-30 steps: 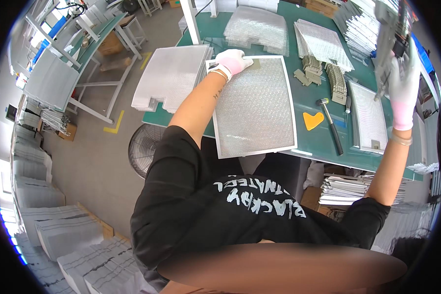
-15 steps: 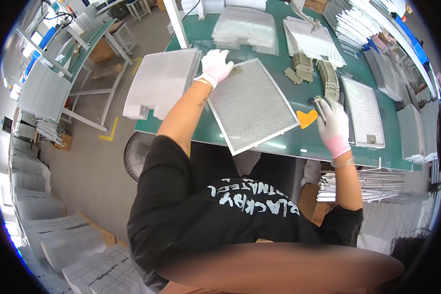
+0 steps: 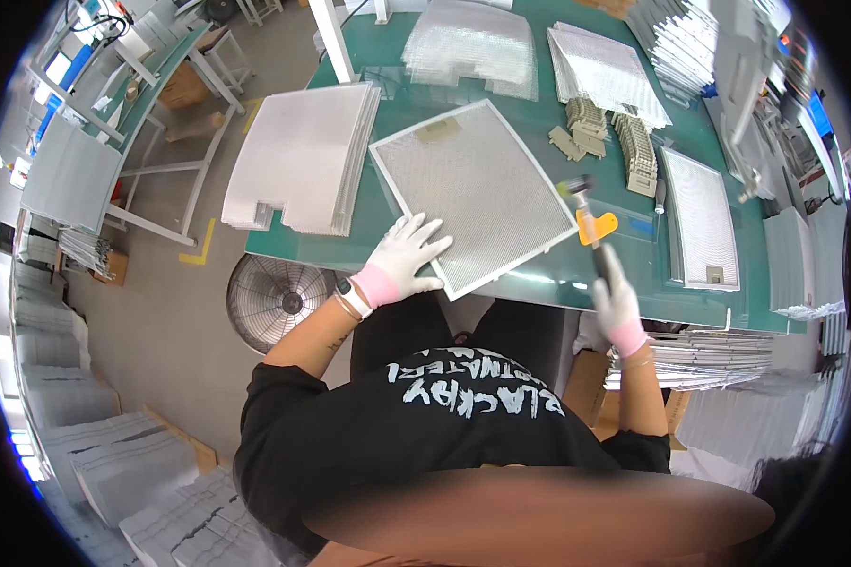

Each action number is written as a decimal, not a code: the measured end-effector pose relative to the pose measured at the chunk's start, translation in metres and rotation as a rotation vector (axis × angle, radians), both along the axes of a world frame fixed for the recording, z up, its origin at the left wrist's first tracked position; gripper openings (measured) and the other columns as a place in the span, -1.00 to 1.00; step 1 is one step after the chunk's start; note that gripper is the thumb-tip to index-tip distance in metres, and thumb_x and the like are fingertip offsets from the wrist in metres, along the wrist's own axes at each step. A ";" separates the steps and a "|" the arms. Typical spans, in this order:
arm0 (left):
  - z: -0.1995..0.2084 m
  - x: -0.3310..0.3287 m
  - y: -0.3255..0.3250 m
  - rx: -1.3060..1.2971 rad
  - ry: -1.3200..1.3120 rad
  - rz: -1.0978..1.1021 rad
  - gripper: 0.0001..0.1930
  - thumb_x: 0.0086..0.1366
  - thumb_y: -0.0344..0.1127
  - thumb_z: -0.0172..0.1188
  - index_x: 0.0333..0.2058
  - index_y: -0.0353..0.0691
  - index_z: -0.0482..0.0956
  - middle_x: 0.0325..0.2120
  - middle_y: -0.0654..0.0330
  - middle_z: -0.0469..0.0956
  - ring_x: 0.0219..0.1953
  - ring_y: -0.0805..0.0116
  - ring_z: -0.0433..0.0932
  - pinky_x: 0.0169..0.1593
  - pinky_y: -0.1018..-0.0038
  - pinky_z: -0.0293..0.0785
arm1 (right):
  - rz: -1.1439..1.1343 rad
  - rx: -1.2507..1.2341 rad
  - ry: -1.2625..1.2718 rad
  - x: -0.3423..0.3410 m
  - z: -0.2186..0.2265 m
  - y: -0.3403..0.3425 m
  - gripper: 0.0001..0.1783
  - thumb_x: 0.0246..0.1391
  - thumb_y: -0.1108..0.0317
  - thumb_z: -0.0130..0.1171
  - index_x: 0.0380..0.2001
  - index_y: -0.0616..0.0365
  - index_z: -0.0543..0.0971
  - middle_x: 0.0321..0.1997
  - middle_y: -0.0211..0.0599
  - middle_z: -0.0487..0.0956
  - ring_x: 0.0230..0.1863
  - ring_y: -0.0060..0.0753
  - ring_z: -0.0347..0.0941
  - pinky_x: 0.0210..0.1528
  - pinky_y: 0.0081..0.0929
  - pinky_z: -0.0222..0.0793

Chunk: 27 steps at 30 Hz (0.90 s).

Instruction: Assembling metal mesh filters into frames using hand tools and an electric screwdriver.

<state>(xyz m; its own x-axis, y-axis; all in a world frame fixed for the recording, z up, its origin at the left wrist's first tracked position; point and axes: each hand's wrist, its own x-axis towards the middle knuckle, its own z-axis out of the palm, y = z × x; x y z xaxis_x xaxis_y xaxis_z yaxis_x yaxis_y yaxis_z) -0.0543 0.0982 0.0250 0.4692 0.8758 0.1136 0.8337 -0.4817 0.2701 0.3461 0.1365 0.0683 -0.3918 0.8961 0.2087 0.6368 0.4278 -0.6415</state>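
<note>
A mesh filter panel (image 3: 487, 194) in a thin pale frame lies turned at an angle on the green table. My gloved left hand (image 3: 405, 260) rests with spread fingers on its near left edge. A small khaki plate (image 3: 437, 130) sits at the panel's far left corner. My gloved right hand (image 3: 618, 304) grips a small hammer (image 3: 584, 210) by its dark handle. The hammer's head is up beside the panel's right corner, blurred by motion. Partly behind the hammer, an orange scraper (image 3: 603, 227) lies on the table.
A stack of pale sheets (image 3: 298, 156) stands to the left, with more mesh sheets (image 3: 468, 47) at the back. Khaki plates (image 3: 635, 156) are lined up right of centre. A screwdriver (image 3: 660, 196) lies beside another framed panel (image 3: 704, 222). A floor fan (image 3: 279, 302) stands below the table's left edge.
My left hand has moved from the panel's far left corner to its near left edge. My right hand has come left and nearer, bringing the hammer over the scraper.
</note>
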 end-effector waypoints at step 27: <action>-0.007 0.022 0.028 0.039 -0.072 0.144 -0.34 0.14 0.04 0.25 0.21 -0.01 0.40 0.28 0.02 0.22 0.37 -0.10 0.07 0.41 0.00 -0.05 | 0.234 -0.128 -0.624 -0.058 0.005 -0.077 -0.37 0.13 0.41 0.05 0.30 0.02 0.25 -0.40 -0.13 0.51 -0.51 0.00 0.50 -0.45 -0.14 0.46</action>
<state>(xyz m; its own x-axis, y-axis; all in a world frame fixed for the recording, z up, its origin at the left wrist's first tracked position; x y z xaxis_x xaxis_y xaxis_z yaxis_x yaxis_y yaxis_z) -0.0325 0.1258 0.0177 0.3284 0.9278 0.1771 0.8741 -0.3696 0.3151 0.2877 0.0591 0.0734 -0.5910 0.7756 -0.2217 0.8042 0.5446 -0.2382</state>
